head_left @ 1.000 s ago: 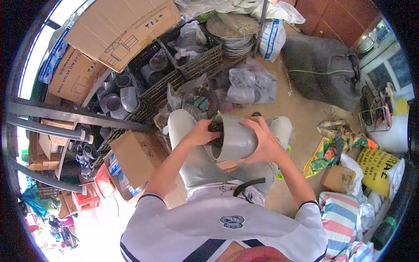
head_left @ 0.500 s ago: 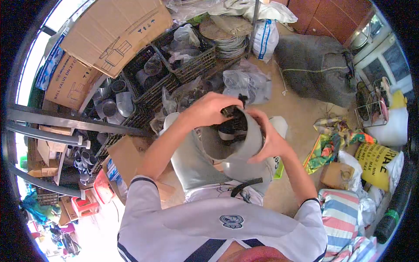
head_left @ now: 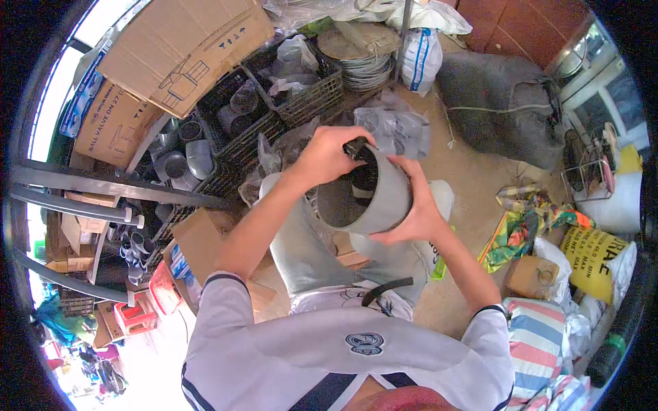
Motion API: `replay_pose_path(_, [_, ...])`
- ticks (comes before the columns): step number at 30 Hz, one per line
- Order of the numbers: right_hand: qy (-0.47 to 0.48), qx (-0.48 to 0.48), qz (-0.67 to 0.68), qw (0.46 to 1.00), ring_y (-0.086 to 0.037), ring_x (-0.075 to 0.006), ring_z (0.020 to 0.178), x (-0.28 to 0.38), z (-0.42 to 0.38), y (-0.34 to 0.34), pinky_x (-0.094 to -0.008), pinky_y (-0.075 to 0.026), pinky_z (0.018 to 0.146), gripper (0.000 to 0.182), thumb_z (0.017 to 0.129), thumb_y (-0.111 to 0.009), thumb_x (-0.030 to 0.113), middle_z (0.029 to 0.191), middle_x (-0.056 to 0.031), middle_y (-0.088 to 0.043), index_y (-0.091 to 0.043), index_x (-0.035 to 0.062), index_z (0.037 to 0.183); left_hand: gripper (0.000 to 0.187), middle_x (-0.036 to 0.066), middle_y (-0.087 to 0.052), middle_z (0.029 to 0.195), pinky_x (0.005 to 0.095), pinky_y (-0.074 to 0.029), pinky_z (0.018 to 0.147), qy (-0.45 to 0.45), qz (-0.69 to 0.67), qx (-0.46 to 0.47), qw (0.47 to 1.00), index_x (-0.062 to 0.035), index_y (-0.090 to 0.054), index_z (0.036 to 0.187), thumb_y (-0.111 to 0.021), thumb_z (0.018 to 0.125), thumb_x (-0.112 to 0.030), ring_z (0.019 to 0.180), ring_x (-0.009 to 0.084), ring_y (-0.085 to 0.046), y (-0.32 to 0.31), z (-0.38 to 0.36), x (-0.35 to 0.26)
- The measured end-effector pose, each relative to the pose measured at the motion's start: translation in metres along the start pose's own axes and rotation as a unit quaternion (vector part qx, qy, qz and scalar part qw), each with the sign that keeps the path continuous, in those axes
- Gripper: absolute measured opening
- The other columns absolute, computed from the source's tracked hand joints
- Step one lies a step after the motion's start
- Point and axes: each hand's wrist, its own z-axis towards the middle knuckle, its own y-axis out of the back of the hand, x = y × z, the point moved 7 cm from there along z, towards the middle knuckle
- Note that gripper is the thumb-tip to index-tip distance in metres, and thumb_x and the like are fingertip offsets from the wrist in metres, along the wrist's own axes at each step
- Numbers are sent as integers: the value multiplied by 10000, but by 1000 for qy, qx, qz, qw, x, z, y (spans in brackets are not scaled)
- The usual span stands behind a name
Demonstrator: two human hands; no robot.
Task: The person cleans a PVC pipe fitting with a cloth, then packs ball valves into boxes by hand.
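A wide, short grey pipe piece (head_left: 392,195) is held above my lap, tilted so that its open end shows. My right hand (head_left: 413,214) grips its outer wall from the right side, thumb low and fingers near the top. My left hand (head_left: 334,155) is closed at the upper left of the rim, around a small black part (head_left: 356,147) whose kind I cannot make out. Something dark shows inside the pipe, partly hidden by the wall and my left fingers.
Black crates (head_left: 301,92) with grey fittings and plastic bags stand ahead to the left, beneath a large cardboard box (head_left: 181,51). A wire coil (head_left: 367,72) lies beyond. Striped sacks (head_left: 538,335) and a yellow bag (head_left: 593,264) are at the right.
The pipe piece has turned, its open end now facing more to the left. My left hand has moved slightly up and left with the black part, and my right hand has shifted round the wall.
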Motion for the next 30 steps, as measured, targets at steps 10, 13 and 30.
replay_pose_path(10, [-25,129,-182,975,-495,-432,1153,-15,-31,-18,-499,-411,1014,1114,434,-913,437,1292,-213,-473,-450,101,1390,310,127,-733,908,329,-532,747,368,-73,-63,925,-12,-700,1068,-759,769,-63,807,221,-700,-83,-118,80])
replay_pose_path(13, [24,182,-243,953,-478,-457,1163,-18,-38,-28,-524,-400,1014,1087,439,-902,456,1306,-222,-467,-468,127,1381,293,72,-733,938,323,-526,737,442,-239,-50,863,-4,-703,1078,-749,796,-73,830,157,-661,-130,-160,118])
replay_pose_path(30, [104,-121,-133,978,-388,-453,1340,-12,-18,35,-551,-401,1065,1275,330,-987,476,1441,-280,-364,-427,77,1403,373,117,-662,1197,382,-532,943,384,-598,-221,668,-23,-563,1277,-621,946,-184,1063,220,-657,-32,-170,26])
